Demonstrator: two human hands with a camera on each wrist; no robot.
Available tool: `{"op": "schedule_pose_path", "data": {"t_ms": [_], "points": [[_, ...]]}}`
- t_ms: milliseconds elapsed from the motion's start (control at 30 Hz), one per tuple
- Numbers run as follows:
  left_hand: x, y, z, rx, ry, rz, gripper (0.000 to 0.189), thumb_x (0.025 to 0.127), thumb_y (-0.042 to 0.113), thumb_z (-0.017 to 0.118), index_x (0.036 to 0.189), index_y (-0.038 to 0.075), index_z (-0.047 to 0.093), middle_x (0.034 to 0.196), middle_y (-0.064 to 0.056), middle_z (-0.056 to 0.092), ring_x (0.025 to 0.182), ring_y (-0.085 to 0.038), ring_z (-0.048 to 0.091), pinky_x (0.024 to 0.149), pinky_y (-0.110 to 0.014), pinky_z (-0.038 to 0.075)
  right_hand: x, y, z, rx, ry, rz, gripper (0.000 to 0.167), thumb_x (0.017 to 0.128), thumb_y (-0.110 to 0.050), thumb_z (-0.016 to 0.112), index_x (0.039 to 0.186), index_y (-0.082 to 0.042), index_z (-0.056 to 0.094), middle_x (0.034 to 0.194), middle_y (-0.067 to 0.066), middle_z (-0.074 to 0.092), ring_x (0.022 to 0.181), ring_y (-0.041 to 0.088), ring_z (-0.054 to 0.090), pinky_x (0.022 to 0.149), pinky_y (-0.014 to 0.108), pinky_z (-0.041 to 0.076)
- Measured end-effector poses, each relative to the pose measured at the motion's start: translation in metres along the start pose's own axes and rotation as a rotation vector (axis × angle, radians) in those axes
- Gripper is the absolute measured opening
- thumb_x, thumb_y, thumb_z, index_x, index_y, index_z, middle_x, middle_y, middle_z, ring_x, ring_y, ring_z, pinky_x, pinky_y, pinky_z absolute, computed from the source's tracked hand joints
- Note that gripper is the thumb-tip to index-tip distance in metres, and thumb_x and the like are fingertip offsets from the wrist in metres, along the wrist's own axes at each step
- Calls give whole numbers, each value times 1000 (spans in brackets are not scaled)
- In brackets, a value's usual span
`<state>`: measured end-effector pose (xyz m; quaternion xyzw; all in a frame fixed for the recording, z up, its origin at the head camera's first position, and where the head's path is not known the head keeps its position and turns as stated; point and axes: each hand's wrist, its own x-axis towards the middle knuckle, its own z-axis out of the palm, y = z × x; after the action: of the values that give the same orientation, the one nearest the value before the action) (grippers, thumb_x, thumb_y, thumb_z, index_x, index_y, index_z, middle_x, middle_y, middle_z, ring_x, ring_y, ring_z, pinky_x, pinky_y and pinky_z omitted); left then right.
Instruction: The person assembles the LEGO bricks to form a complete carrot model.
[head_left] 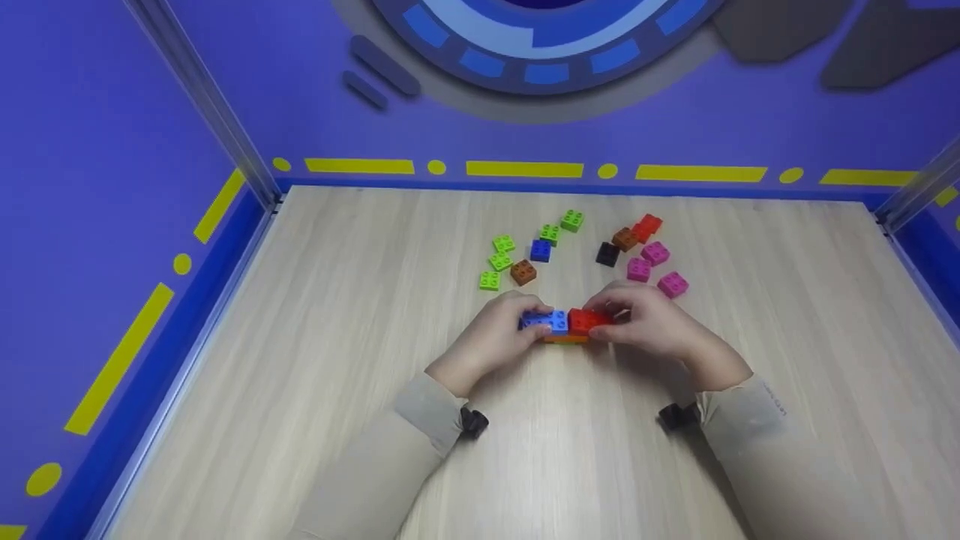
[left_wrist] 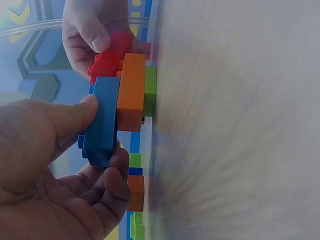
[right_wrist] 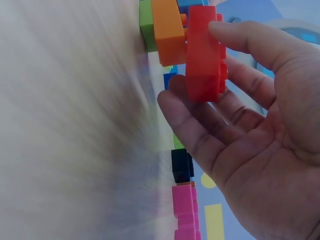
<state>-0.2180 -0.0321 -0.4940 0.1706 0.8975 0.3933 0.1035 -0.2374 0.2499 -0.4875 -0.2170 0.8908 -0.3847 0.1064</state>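
Note:
My left hand (head_left: 495, 334) grips a blue brick (left_wrist: 104, 120) between thumb and fingers. It sits on the left part of an orange brick (left_wrist: 131, 95), overhanging its end. Under the orange brick is a lime-green brick (left_wrist: 150, 92), low against the tabletop. From the other side my right hand (head_left: 652, 322) holds a red brick (right_wrist: 202, 55), thumb on its studded top side and fingers beneath its outer end. The red brick stands end to end with the blue one over the orange brick; in the right wrist view, orange studs show in a narrow gap below it.
Beyond my left hand lie loose lime-green bricks (head_left: 500, 261), a small blue brick (head_left: 540, 250) and a brown brick (head_left: 523, 272). Farther right are a black brick (head_left: 607, 253), another brown brick (head_left: 624, 239), red pieces (head_left: 647, 227) and pink bricks (head_left: 655, 253). Blue panels (head_left: 225, 45) border the table.

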Motion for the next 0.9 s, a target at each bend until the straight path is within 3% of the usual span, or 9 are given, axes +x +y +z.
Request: {"op": "schedule_pose_path", "data": {"t_ms": [233,533,900], "points": [[0,0,0,-11,-4,-8,30,109,25,77,138,17,80,142,-5,73,130,-19,67,118,-39,57,1,2,4,-18,12,7,34,96,-26,93,128,-24,84,125,2,78,116,22,68,102,34,60],[1,-1,-1,-15,-11,8,30,110,24,77,138,15,79,140,-5,74,130,-19,68,118,-39,57,3,0,15,11,23,47,34,99,-32,90,129,-19,83,126,5,79,113,25,66,100,36,57],[0,0,-2,-29,-15,6,31,110,25,76,140,16,79,141,-6,73,128,-19,67,117,-39,57,4,-5,23,96,31,132,30,102,-27,87,129,-15,83,123,9,79,111,28,65,100,41,54]]}}
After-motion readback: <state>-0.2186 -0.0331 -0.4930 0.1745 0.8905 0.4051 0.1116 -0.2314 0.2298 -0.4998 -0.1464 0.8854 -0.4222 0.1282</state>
